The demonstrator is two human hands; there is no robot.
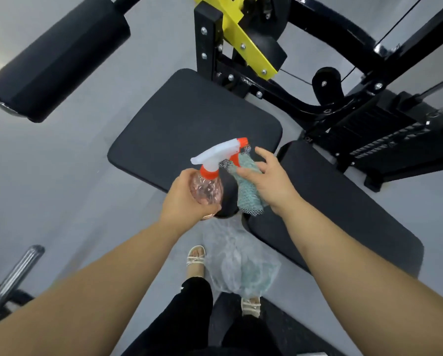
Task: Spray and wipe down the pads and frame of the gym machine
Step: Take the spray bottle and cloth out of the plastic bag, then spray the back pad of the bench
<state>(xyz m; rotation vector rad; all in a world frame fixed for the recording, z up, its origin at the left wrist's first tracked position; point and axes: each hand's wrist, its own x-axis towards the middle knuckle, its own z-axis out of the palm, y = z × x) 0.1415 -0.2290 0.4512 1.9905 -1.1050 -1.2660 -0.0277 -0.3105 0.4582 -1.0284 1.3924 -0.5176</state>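
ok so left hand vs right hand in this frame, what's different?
The left hand grips the spray bottle round its clear body, fingers curled. The right hand holds the teal cloth under its thumb, fingers spread. The left hand's bottle is rigid, nozzle pointing away from the person; the right hand's cloth hangs limp. Shared: both hands are close together over the near edge of the seat pad, apparently clear of it.

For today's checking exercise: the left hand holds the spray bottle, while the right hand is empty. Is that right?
No. The head view shows the right hand holding a teal cloth; the left hand does hold the spray bottle.
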